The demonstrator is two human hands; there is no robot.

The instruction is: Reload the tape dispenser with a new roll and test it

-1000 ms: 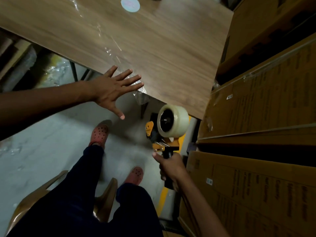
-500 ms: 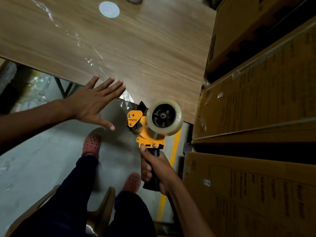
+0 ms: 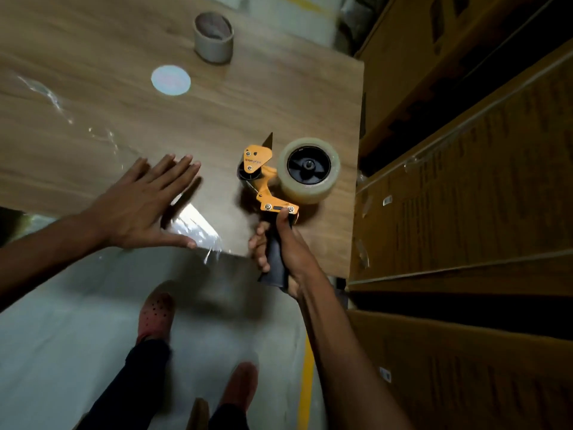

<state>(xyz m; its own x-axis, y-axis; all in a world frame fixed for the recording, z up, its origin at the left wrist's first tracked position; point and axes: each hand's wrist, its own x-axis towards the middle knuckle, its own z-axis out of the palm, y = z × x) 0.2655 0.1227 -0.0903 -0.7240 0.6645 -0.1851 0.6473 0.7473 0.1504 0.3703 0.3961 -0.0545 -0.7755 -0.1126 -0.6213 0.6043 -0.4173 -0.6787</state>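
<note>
My right hand (image 3: pixel 279 249) grips the black handle of the orange tape dispenser (image 3: pixel 263 181), which is over the near right corner of the wooden table (image 3: pixel 124 119). A full clear tape roll (image 3: pixel 308 170) sits on its hub. My left hand (image 3: pixel 139 203) lies flat with fingers spread on a strip of clear tape (image 3: pixel 192 221) stuck along the table, its end hanging over the near edge. An empty cardboard tape core (image 3: pixel 213 37) stands upright at the far side of the table.
A round pale sticker (image 3: pixel 170 80) lies on the table near the core. Stacked cardboard boxes (image 3: pixel 465 181) wall off the right side. Below are the concrete floor (image 3: pixel 62 336), a yellow floor line (image 3: pixel 305 383) and my feet in red clogs.
My right hand has brought the dispenser up from below the table edge to over the table corner. My left hand has come down flat onto the tape strip.
</note>
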